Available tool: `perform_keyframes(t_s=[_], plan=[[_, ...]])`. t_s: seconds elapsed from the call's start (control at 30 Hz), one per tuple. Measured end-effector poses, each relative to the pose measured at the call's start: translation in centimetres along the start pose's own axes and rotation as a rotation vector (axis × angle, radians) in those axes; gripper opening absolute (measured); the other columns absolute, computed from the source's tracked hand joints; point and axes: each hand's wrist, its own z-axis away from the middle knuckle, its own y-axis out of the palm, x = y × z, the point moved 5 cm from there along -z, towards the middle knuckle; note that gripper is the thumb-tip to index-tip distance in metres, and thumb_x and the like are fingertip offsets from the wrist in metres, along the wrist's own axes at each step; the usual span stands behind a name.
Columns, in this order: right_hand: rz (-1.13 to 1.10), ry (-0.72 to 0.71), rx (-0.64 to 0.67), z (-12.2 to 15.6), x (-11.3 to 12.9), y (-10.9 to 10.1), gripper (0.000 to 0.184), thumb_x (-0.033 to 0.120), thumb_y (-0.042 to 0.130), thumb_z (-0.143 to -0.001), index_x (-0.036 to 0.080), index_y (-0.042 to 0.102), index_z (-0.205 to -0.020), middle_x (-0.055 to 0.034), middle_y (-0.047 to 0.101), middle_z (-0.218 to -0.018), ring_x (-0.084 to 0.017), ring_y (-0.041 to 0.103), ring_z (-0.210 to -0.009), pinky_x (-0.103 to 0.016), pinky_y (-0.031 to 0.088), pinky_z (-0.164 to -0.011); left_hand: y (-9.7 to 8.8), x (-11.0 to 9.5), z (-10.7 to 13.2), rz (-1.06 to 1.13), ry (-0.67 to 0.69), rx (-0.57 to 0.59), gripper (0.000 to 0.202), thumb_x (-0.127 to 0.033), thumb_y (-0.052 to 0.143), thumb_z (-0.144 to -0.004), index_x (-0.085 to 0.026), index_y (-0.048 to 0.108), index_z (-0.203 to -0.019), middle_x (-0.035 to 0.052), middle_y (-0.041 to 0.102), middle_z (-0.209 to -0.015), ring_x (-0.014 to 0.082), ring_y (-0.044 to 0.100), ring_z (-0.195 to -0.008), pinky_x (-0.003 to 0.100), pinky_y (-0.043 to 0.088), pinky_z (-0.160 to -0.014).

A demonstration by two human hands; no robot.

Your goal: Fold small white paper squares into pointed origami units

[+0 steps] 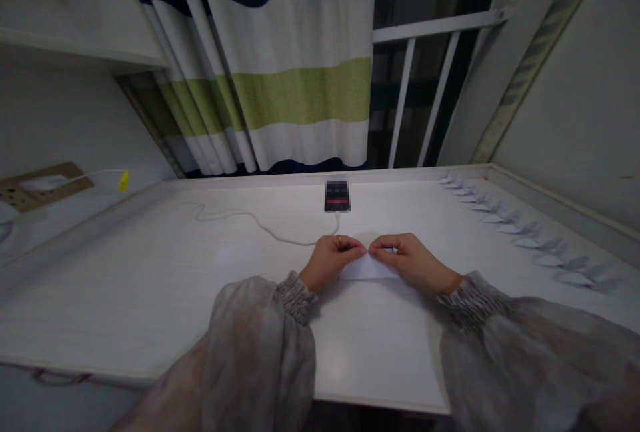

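Note:
A folded sheet of white paper [370, 270] is held between my two hands, just above the white desk. My left hand [334, 257] pinches its upper edge near the middle, thumb and fingers together, with a ring on one finger. From the other side my right hand [407, 260] grips the same edge, its fingertips almost meeting those of the left. The paper's lower edge hangs straight below the fingers. Parts of its left and right ends are hidden behind my hands. Another flat piece of white paper [239, 264] lies on the desk to the left.
A phone [337, 196] lies at the back of the desk [125, 299], with a white cable [260, 224] running left. Several folded paper pieces [525, 235] stand in a row along the right side. Behind are a curtain [305, 99] and white window bars [400, 105]. A socket board [45, 185] is at left.

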Motion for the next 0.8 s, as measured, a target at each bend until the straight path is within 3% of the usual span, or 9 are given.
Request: perform_keyframes(t_s=[0.33, 0.57, 0.8], plan=[[-0.192, 0.211, -0.075, -0.2, -1.5, -1.8, 0.025, 0.038, 0.054, -0.063, 0.015, 0.062, -0.06, 0.002, 0.051, -0.051, -0.01, 0.042, -0.048, -0.024, 0.03, -0.046, -0.7, 0.2, -0.7, 0.072, -0.015, 0.0, 0.014, -0.024, 0.066, -0.058, -0.011, 0.066, -0.063, 0.0012, 0.06, -0.058, 0.008, 0.048, -0.053, 0.022, 0.037, -0.056], [-0.29, 0.258, -0.131, -0.3, -2.4, -3.0, 0.021, 0.035, 0.058, -0.059, 0.014, 0.061, -0.059, 0.0028, 0.05, -0.047, -0.009, 0.041, -0.045, -0.023, 0.029, -0.044, -1.0, 0.4, -0.9, 0.136, -0.035, 0.01, 0.016, -0.024, 0.066, -0.059, -0.009, 0.064, -0.063, 0.0025, 0.061, -0.055, 0.0103, 0.055, -0.053, 0.026, 0.043, -0.061], [-0.4, 0.252, -0.18, -0.3, -2.8, -4.2, 0.023, 0.037, 0.061, -0.056, 0.015, 0.058, -0.058, 0.0024, 0.05, -0.047, -0.009, 0.043, -0.043, -0.022, 0.03, -0.041, -2.1, 0.4, -1.2, 0.188, -0.021, -0.137, 0.021, -0.028, 0.068, -0.057, -0.01, 0.061, -0.066, 0.0028, 0.062, -0.06, 0.0103, 0.057, -0.056, 0.025, 0.044, -0.063]])
